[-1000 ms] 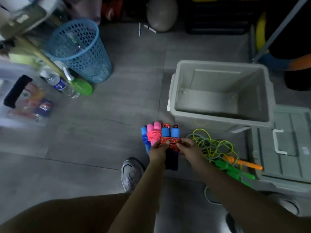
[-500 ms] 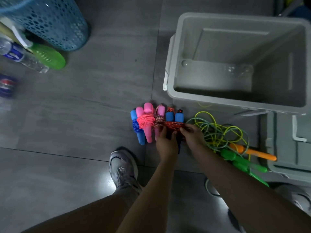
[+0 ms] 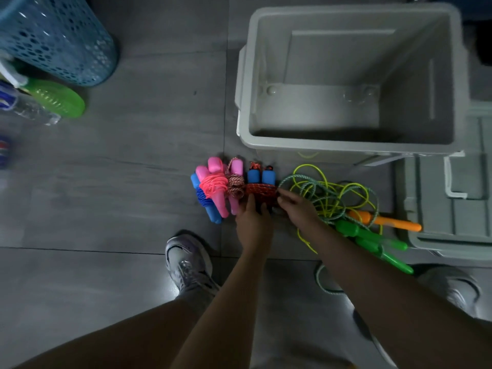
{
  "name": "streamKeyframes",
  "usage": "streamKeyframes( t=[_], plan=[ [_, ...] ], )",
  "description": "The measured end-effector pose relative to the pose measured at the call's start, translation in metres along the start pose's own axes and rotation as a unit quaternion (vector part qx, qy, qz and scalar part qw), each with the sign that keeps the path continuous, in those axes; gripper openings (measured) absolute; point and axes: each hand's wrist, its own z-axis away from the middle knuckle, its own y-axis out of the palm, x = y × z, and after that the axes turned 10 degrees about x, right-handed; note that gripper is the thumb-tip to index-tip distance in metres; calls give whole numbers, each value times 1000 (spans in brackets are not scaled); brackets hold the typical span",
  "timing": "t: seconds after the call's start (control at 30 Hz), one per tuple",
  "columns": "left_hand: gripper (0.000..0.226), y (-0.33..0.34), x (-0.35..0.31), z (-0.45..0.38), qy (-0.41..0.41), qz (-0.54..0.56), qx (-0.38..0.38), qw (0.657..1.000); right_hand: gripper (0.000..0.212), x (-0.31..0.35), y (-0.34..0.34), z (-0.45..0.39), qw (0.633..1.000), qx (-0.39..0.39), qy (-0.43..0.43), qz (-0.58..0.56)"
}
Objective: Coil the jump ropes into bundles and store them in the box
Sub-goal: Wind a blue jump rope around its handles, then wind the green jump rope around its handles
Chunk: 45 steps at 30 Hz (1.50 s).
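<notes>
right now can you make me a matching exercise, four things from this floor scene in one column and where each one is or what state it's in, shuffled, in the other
Things:
1. grey box
2. red rope bundle
3. green and yellow ropes
4. grey lid

States:
A. loose and tangled on the floor
B. flat on the floor, right of the box
C. open, no rope inside
D. coiled, under both hands

Pairs: 1-C, 2-D, 3-A, 4-B

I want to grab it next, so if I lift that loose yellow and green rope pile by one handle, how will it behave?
The loose rope tangle looks floppy, so it would likely trail and snag. Its loops cross the orange handle and green handles, so those may drag along. It probably weighs little.
</notes>
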Motion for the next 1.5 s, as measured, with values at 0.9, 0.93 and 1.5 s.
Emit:
streamKeyframes(
  t=[0.9, 0.93, 1.5],
  plan=[
    [41, 84, -59, 30, 163, -214, 131, 954, 38, -75, -147, 83, 968, -147, -41, 200],
    [43, 89, -59, 25, 165, -197, 157, 954, 36, -76, -149, 80, 969, -157, -30, 187],
    [34, 107, -81, 4, 81, 21, 114, 990, 26, -82, -169, 63, 980, -154, 20, 122]
  ],
)
